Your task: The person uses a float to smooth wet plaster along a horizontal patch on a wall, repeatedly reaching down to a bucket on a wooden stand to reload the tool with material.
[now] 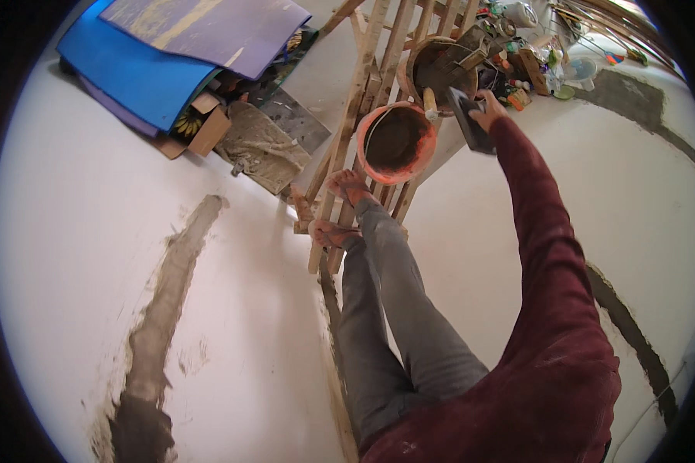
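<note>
My right hand reaches forward at upper right, its fingers closed on a dark, flat plastering float, which is held tilted. Just left of the float is an orange bucket with grey-brown mortar in it. Behind it stands a wider tub, also with mortar inside. A tool with a pale handle lies at the tub's near rim. My left hand is outside the picture.
My sandalled feet rest on a wooden ladder-like frame. Blue and purple sheets cover boxes at upper left, beside a mortar-smeared board. Clutter fills the upper right. Grey mortar strips run along white surfaces.
</note>
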A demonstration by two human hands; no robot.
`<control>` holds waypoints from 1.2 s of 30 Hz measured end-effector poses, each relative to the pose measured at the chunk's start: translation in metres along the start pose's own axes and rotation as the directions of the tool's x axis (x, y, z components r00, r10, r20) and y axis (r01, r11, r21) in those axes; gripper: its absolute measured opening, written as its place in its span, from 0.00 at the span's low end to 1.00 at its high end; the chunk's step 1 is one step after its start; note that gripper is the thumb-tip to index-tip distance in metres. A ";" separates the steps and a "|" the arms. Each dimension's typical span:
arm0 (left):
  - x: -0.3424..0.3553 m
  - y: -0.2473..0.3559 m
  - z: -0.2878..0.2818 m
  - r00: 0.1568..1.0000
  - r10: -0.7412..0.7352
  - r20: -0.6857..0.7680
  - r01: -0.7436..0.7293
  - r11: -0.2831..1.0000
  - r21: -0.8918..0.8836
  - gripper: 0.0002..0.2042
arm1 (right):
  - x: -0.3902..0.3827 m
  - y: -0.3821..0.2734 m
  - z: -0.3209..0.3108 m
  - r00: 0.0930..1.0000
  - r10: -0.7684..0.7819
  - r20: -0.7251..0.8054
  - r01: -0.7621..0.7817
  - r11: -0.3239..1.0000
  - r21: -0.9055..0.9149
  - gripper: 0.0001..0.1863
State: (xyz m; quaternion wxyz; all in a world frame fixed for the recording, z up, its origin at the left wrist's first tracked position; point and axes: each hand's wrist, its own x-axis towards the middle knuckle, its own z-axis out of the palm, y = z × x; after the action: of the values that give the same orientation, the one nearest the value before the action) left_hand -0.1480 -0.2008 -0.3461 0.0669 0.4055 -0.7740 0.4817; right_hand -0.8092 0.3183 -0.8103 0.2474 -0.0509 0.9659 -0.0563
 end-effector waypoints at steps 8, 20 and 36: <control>-0.021 0.053 0.015 0.999 0.053 0.012 -0.053 0.999 0.013 0.42 | 0.150 -0.004 0.063 0.835 -0.035 0.549 0.446 0.627 -0.639 0.24; -0.037 0.055 0.000 0.997 0.035 0.071 -0.039 0.998 0.055 0.43 | 0.145 0.049 0.036 0.808 -0.068 0.585 0.415 0.771 -0.483 0.24; -0.061 -0.226 -0.215 0.906 -0.360 -0.221 0.397 0.546 0.738 0.45 | -0.179 -0.087 -0.176 0.751 -0.483 0.450 -0.218 0.462 0.860 0.40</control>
State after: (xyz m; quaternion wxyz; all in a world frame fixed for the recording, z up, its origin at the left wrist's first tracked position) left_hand -0.0128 -0.0415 -0.1070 0.0068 0.5410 -0.3866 0.7469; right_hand -0.7325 0.2699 -0.5606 0.5459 -0.0146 0.6389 -0.5419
